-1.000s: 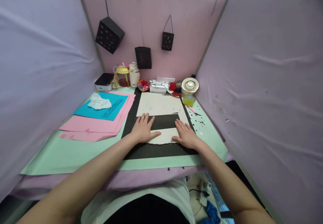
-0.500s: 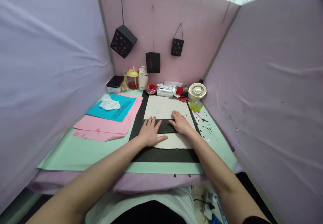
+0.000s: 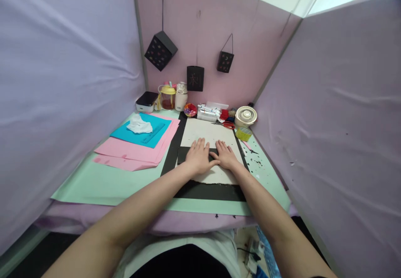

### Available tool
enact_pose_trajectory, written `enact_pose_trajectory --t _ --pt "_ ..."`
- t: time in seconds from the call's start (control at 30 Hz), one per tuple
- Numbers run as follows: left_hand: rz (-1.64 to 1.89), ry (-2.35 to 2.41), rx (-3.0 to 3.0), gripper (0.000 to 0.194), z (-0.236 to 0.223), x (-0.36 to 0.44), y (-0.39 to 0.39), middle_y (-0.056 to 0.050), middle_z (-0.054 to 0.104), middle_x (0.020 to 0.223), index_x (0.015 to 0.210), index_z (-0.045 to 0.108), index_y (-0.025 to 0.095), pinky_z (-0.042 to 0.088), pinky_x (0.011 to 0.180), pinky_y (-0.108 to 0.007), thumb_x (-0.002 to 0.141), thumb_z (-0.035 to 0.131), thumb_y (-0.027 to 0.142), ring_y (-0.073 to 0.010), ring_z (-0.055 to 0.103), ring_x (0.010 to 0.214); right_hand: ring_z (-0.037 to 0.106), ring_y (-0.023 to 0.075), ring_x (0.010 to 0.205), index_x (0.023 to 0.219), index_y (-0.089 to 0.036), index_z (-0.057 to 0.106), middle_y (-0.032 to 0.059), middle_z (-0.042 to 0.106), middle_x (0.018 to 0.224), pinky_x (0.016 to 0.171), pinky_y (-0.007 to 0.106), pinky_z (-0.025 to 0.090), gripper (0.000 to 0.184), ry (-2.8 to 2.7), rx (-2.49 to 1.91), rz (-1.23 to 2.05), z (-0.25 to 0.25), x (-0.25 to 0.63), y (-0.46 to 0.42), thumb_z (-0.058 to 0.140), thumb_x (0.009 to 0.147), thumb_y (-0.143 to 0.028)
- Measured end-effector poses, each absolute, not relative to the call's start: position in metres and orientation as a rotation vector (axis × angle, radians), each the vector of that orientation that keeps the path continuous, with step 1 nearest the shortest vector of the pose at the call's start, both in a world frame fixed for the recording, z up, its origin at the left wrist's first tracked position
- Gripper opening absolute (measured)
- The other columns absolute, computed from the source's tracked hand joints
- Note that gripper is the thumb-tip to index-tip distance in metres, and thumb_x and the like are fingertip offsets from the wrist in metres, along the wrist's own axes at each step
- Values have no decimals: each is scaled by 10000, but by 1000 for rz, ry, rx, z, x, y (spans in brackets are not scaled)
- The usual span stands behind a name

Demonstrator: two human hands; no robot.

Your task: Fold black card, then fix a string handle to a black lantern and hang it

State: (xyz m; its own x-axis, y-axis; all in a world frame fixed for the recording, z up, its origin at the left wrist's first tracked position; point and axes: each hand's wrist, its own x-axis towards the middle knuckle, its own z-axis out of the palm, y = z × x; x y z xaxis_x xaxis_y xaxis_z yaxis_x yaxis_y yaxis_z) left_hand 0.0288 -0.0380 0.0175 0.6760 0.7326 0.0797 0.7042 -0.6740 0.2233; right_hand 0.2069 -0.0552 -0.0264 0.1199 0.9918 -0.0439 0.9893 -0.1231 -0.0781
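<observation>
Strip [image 3: 183, 155], black, is laid on white board [image 3: 203, 131], partly covered by left hand [image 3: 198, 157] and right hand [image 3: 226, 156], its right end hidden. Fingers [image 3: 220, 145] are released, flat; the hands are brought closer together than before.

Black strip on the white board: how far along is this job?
Some cutting looks done, judging by the dark scraps at right. In hand: the black strip lies across the white board, with the left hand and right hand spread over it. What is left is unclear; the strip's visible part is plain.
</observation>
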Motion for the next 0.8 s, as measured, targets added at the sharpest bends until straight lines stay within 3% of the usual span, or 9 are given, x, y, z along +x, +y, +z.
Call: enact_pose_trajectory --t 0.1,0.2,0.43,0.7,0.8 --pt "311 1139 2636 824 18 61 -43 -184 196 1577 1491 253 31 84 1196 -395 913 240 618 -273 131 1474 79 220 1480 1535 -146 129 75 95 1609 1171 432 141 676 -2135 -2324 75 -30 210 -56 288 950 -446" --pt "309 1198 2509 885 7 81 -41 -189 232 1566 1496 233 33 106 1194 -410 888 223 676 -291 171 1464 99 227 1478 1533 -160 152 73 108 1607 1170 437 151 662 -2153 -2325 43 -34 212 -57 334 931 -366" --pt "287 1228 2536 1009 -14 64 -33 -194 192 1575 1501 205 22 85 1193 -423 822 216 769 -296 120 1474 96 209 1478 1532 -154 150 67 134 1604 1172 436 134 670 -2088 -2328 40 -32 209 -57 202 966 -509" --pt "176 1333 2602 856 -13 36 -30 -180 140 1589 1500 218 24 74 1192 -425 892 259 625 -280 78 1481 104 207 1476 1526 -152 171 81 151 1599 1169 448 100 710 -2013 -2334 96 -30 205 -57 184 959 -580" --pt "144 1371 2579 889 -12 33 -29 -183 128 1590 1504 200 26 62 1190 -437 873 282 646 -288 67 1481 100 202 1476 1525 -155 174 85 159 1598 1169 446 88 710 -2005 -2330 99 -30 203 -57 199 958 -582"
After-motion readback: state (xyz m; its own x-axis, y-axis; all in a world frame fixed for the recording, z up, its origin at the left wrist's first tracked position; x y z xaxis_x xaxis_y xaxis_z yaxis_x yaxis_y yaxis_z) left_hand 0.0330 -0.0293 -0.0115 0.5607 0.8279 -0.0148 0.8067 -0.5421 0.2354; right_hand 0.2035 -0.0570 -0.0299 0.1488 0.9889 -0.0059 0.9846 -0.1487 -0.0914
